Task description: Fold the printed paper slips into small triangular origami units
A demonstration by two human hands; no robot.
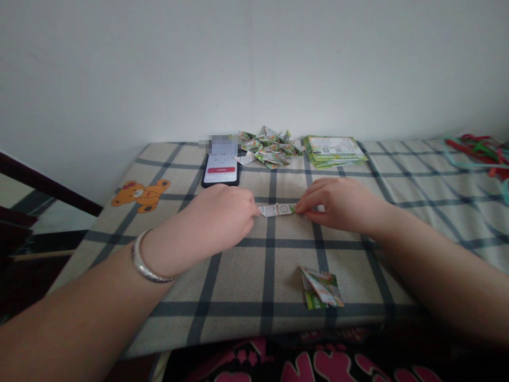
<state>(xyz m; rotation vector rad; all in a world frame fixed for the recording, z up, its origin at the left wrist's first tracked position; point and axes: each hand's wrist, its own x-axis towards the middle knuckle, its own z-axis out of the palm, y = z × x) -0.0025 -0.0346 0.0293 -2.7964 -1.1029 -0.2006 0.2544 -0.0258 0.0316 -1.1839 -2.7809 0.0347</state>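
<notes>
A narrow folded paper strip (pixel 277 210), printed in white and green, lies across the checked cloth between my two hands. My left hand (pixel 226 215) is closed, its fingertips on the strip's left end. At the other end, my right hand (pixel 338 204) pinches the green tip between thumb and fingers. Nearer to me rests another folded piece of printed paper (pixel 323 289), partly opened and creased. Behind the hands sits a pile of folded paper pieces (pixel 270 146), and to its right a stack of flat printed leaflets (pixel 336 150).
A phone (pixel 221 164) with a lit screen lies left of the pile. Farther left, a bear-shaped cutout (pixel 141 195) is on the checked tablecloth (pixel 238 276). Red and green ribbon-like strips (pixel 481 154) lie at the far right. A white wall (pixel 254 63) stands behind the table.
</notes>
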